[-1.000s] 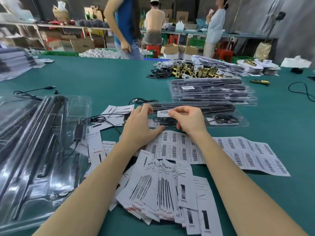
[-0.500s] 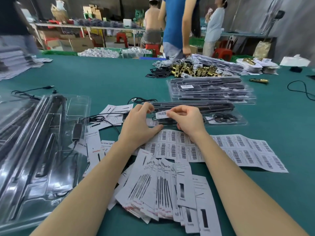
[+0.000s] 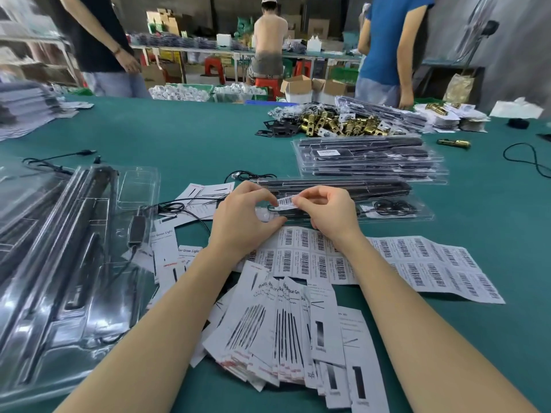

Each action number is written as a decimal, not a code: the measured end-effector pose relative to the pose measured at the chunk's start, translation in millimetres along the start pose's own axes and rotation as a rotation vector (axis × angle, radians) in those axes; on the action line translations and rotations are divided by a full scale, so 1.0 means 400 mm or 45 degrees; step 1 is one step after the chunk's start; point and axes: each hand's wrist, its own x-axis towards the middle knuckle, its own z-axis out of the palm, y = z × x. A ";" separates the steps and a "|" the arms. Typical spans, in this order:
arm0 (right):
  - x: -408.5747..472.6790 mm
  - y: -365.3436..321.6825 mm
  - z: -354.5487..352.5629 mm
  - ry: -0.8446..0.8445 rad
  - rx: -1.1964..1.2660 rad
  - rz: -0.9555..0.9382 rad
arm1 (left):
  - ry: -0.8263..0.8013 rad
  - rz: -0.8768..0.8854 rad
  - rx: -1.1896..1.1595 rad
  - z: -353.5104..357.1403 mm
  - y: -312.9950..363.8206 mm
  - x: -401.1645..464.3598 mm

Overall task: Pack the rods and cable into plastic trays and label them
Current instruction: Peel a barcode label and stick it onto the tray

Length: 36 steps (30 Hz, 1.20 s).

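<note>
Bystanders behind the green desk [image 3: 185,138] have shifted; hands stay put.
Left hand [image 3: 241,222] and right hand [image 3: 331,216] each pinch the small white barcode label [image 3: 287,202] over the clear plastic tray [image 3: 417,213].

Packing workshop or small factory floor: a long green-covered work table [image 3: 185,135] bearing stacked filled plastic trays [image 3: 369,158], barcode label sheets [image 3: 417,263] and brass hardware [image 3: 343,125]; far shelving with cardboard boxes [image 3: 298,87], probably stock, somewhat blurred

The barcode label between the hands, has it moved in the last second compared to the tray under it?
No. The barcode label sits at the same spot over the packed tray, pinched by the left hand and right hand.
</note>
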 end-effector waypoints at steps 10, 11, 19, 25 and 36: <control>-0.001 0.000 0.002 0.012 -0.041 -0.019 | -0.017 -0.007 0.070 0.004 -0.002 0.002; -0.002 -0.001 0.003 0.019 -0.041 -0.025 | -0.014 -0.008 0.070 0.004 -0.002 0.002; -0.014 -0.008 0.003 0.038 -0.042 -0.055 | -0.016 -0.004 0.062 0.005 0.000 0.003; -0.014 -0.007 0.002 0.049 -0.057 -0.039 | -0.018 -0.014 0.071 0.004 0.000 0.002; -0.024 -0.009 0.002 0.068 -0.182 -0.137 | -0.007 0.004 0.074 0.008 0.000 0.004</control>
